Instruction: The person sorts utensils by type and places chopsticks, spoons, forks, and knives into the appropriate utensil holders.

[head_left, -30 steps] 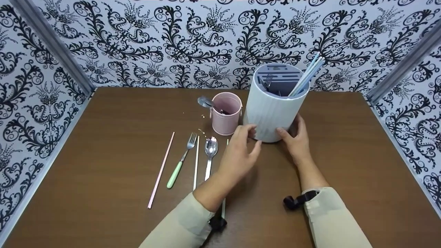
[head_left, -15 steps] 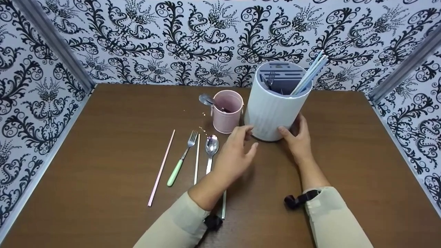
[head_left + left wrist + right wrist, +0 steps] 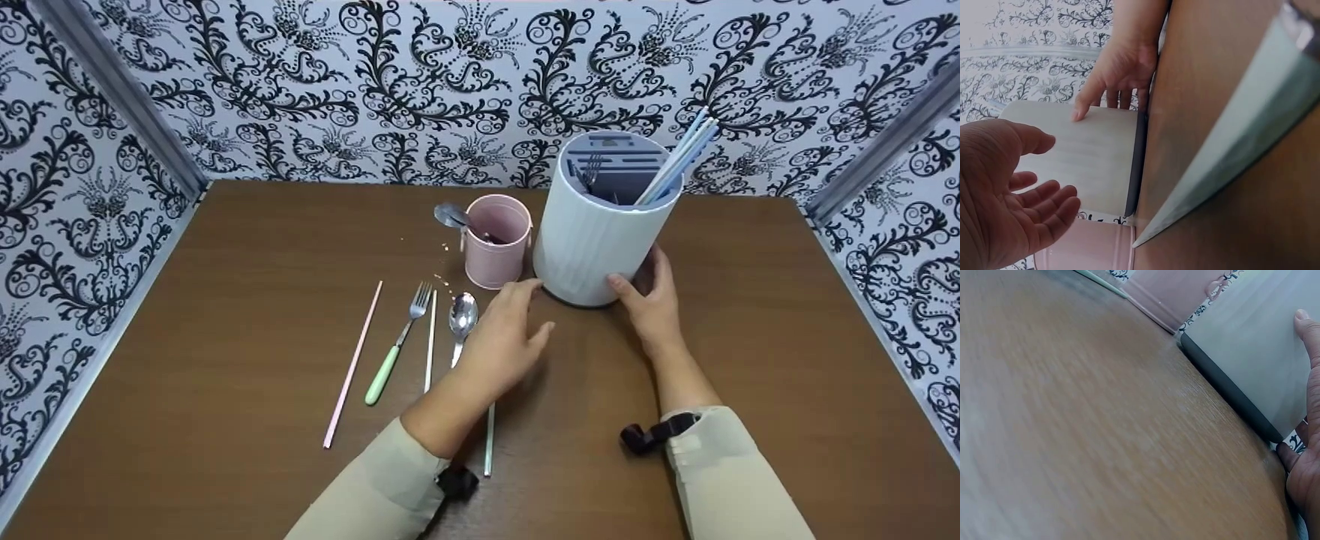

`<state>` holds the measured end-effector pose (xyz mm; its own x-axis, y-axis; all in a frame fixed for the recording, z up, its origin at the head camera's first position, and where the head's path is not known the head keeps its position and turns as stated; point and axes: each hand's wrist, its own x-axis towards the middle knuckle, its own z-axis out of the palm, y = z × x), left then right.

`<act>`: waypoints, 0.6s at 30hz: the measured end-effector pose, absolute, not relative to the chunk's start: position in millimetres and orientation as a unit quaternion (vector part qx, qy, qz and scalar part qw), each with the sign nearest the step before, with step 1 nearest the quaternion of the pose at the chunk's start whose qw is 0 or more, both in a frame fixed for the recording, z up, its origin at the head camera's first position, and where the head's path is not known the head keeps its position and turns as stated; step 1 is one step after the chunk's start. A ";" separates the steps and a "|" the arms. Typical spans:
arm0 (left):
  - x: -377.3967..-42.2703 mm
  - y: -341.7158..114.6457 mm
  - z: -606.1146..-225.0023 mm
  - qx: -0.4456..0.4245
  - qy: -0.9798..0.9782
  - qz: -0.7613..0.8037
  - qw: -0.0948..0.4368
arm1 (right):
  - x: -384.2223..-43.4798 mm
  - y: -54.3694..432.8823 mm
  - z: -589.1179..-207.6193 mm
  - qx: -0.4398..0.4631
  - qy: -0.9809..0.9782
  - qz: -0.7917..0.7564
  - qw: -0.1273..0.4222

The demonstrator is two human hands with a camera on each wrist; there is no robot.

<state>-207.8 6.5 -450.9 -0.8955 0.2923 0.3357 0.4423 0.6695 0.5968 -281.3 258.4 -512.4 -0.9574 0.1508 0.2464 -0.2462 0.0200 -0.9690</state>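
A white ribbed utensil holder [image 3: 585,255] with a slotted grey top stands at the back right. It contains several pale blue chopsticks [image 3: 679,161] and a fork [image 3: 592,171]. My right hand [image 3: 652,307] grips its lower right side, thumb [image 3: 1303,326] on the front and fingers behind. My left hand [image 3: 499,341], fingers loosely bent and holding nothing, hovers left of the holder's base. Beneath it lie a metal spoon [image 3: 463,315], its handle partly hidden, and a pale green chopstick [image 3: 490,450]. A pink pail [image 3: 495,262] with a spoon [image 3: 452,216] leaning out stands beside the holder.
Left of the spoon lie a white chopstick [image 3: 430,341], a fork with a green handle [image 3: 384,375] and a pink chopstick [image 3: 352,367]. Small crumb-like bits are scattered near the pail. Patterned walls [image 3: 480,90] enclose the back and sides of the wooden table [image 3: 225,337].
My left hand has drawn slightly left, away from the holder, exposing more of the pale green chopstick. My right hand keeps its place on the holder. The view has shifted slightly.
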 end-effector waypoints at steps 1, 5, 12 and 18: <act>-208.1 5.6 -450.7 -0.199 -0.909 -0.351 0.102 | -281.5 258.2 -512.4 0.033 -0.700 0.699 0.142; -208.1 1.8 -450.7 -0.183 -0.917 -0.347 0.074 | -282.2 257.8 -513.0 0.033 -0.696 0.703 0.145; -209.5 -4.4 -452.8 -0.138 -0.933 -0.333 0.024 | -281.2 257.3 -511.9 0.036 -0.692 0.706 0.145; -209.2 -10.3 -452.5 -0.117 -0.945 -0.304 -0.010 | -280.8 257.7 -512.4 0.037 -0.695 0.703 0.146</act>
<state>-209.2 -10.3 -452.5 -0.9727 0.2262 0.0524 0.2144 0.7881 0.5770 -280.8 257.7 -512.4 -0.9544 0.1541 0.2557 -0.2577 0.0077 -0.9662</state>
